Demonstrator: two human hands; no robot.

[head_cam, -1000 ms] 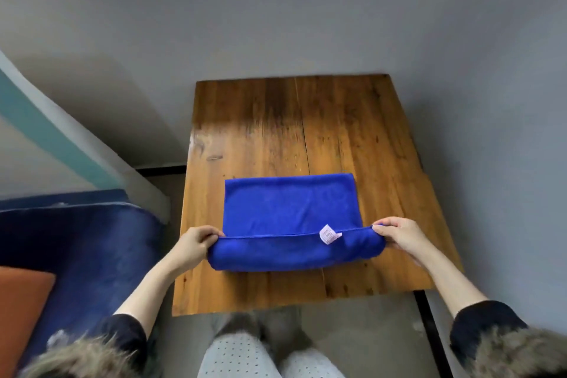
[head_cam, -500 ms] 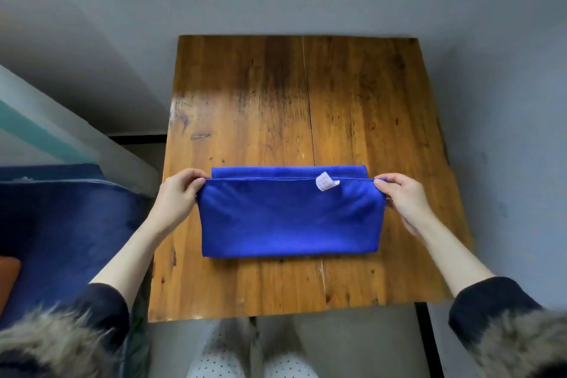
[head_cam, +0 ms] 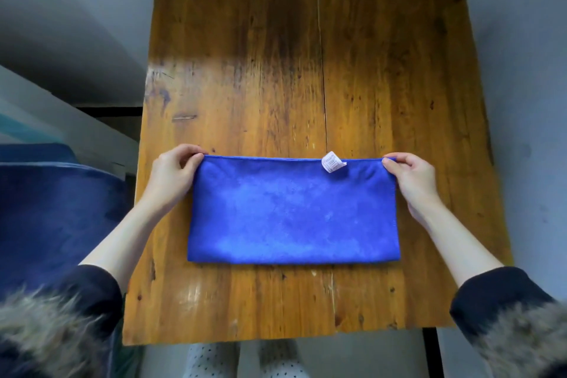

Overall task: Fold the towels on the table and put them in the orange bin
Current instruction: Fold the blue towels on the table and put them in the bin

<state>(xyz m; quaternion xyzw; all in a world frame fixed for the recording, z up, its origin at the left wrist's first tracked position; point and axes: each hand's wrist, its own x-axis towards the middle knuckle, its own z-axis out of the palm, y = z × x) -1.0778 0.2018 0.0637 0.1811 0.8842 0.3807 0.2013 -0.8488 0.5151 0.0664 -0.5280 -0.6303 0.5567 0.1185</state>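
A blue towel (head_cam: 291,212) lies folded in half on the wooden table (head_cam: 276,70), forming a wide rectangle with its fold toward me. A small white label (head_cam: 332,162) sticks up at its far edge. My left hand (head_cam: 173,173) pinches the far left corner of the towel. My right hand (head_cam: 411,176) pinches the far right corner. Both far edges lie lined up on the table. The orange bin is not in view.
A dark blue sofa (head_cam: 52,209) stands to the left of the table. A grey wall runs behind and to the right. My legs (head_cam: 242,360) show below the table's near edge.
Both hands carried the towel's near edge away from me and laid it over the far edge, so the towel is folded in half. The camera view tilted further down over the table.
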